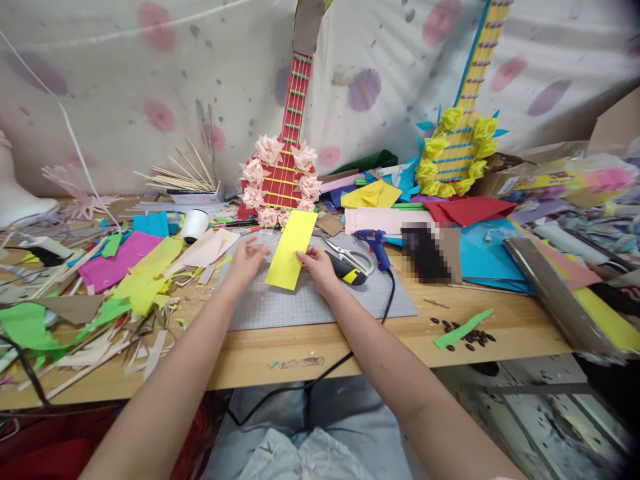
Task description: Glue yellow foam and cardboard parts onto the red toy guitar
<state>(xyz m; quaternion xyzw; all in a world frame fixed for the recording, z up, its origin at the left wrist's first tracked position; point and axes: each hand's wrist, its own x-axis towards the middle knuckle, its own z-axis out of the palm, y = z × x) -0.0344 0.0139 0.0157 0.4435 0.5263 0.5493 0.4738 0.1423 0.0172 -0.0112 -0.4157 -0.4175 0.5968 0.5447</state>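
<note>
A strip of yellow paper (291,252) is held up at the centre of the frame, tilted with its top toward the right, above a grey mat (295,313) on the wooden counter (240,367). The right hand (319,268) has its fingers clamped on the paper's right edge, the thumb lying on the near face. The left hand (246,261), just left of the paper, holds nothing; its fingers are apart and lightly bent. Right of the right hand, on the mat, lie scissors (345,252), a black-and-yellow tool (354,275) and a blue glue gun (379,253), whose black cord (391,293) runs down toward the lower middle. Behind, at upper centre, stands a red guitar (280,180) ringed with pink flowers; a yellow guitar (460,157) with yellow flowers stands at upper right. Paper scraps (145,287) cover the left side, below a white roll (195,225) and a bundle of sticks (183,179). At lower right, a green strip (463,330) lies among small black beads (481,338).
</note>
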